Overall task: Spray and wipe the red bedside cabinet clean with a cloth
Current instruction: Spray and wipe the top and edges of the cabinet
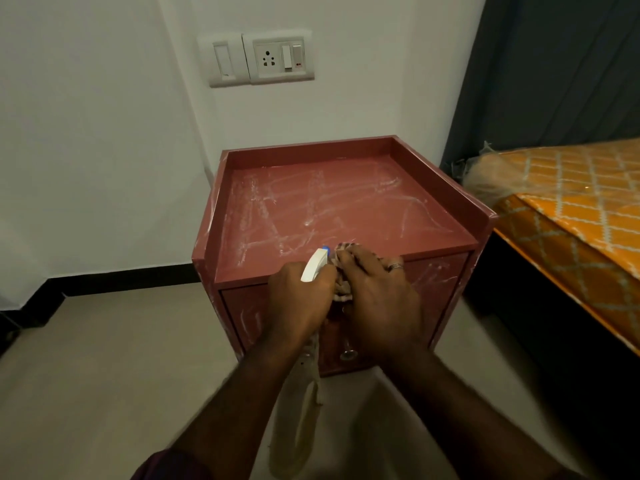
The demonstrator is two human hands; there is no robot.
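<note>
The red bedside cabinet [346, 209] stands against the white wall, its top and front streaked with white smears. My left hand [298, 303] grips a spray bottle [314, 268] with a white head and blue nozzle, held just in front of the cabinet's front edge. My right hand [377, 299], with a ring on one finger, touches the left one and holds a bunched checked cloth [343, 289] between the two hands. A pale strip of the cloth [308, 403] hangs down below my hands. The bottle's body is hidden by my left hand.
A bed with an orange patterned mattress [571, 209] stands close on the right, with a dark curtain [554, 71] behind it. A switch and socket panel [263, 58] sits on the wall above the cabinet. Pale floor [104, 358] lies to the left.
</note>
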